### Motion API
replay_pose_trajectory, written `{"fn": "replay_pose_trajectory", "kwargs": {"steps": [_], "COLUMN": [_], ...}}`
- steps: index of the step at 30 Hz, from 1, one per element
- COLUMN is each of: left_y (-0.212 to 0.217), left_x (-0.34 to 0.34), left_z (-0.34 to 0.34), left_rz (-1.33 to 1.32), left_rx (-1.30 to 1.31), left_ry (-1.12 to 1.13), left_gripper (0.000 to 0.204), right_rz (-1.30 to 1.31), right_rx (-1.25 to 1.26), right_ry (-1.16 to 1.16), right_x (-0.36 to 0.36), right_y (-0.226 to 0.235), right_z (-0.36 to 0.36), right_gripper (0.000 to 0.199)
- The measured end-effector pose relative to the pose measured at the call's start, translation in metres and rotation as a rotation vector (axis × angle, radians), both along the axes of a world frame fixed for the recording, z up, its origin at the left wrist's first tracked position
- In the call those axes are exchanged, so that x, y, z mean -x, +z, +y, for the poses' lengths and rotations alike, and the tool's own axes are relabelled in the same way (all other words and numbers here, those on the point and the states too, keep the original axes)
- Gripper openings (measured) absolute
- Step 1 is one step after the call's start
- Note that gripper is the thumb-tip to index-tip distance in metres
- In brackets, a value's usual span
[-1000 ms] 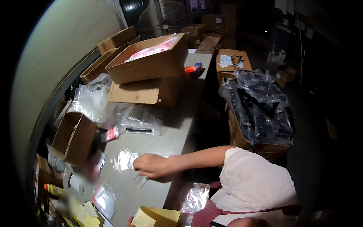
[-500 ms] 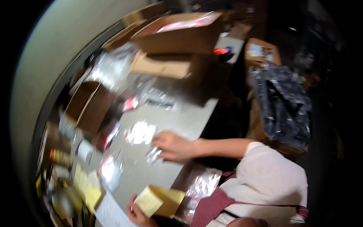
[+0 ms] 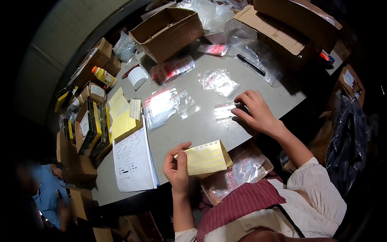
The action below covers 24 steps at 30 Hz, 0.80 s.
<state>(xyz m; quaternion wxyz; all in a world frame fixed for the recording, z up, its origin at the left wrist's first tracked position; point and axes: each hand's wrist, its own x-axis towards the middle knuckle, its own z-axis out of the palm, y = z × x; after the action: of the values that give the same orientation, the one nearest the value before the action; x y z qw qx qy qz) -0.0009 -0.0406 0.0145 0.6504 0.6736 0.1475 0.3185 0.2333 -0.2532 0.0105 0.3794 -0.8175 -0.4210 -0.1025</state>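
A folded sheet of yellow stickers (image 3: 207, 158) is pinched between the thumb and fingers of my left hand (image 3: 177, 167), above the table's near edge. My right hand (image 3: 254, 111) is at a small clear zip bag (image 3: 224, 111) lying flat on the table. Its fingers are spread, with the tips touching or just over the bag's right end. Just beyond lies a loose pile of similar bags (image 3: 219, 82). More clear bags with red seal strips (image 3: 161, 107) lie to the left, between my two hands and the papers.
Written papers (image 3: 133, 161) and more yellow sticker sheets (image 3: 121, 115) lie at left. Farther back are a yellow bottle (image 3: 104, 76), an open cardboard box (image 3: 167, 34), and a black marker (image 3: 250, 64). A person in blue (image 3: 50, 193) is at lower left.
The view has swung, bringing the table's left side further in. The small bag was in my right hand and now lies on the table under its fingertips. My left hand still holds the yellow sheet.
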Motion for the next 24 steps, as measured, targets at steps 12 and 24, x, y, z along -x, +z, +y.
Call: {"fn": "replay_pose_trajectory", "kwargs": {"steps": [12, 24], "left_y": [0.002, 0.017], "left_x": [0.010, 0.000], "left_z": [0.002, -0.023], "left_rz": [0.003, 0.107], "left_rx": [0.067, -0.212], "left_ry": [-0.019, -0.074], "left_gripper": [0.013, 0.009], "right_rz": [-0.117, 0.366], "right_rx": [-0.167, -0.017], "right_ry": [0.216, 0.578], "right_x": [-0.012, 0.039], "right_y": [-0.003, 0.052], "right_z": [0.009, -0.003], "right_gripper": [0.016, 0.026]}}
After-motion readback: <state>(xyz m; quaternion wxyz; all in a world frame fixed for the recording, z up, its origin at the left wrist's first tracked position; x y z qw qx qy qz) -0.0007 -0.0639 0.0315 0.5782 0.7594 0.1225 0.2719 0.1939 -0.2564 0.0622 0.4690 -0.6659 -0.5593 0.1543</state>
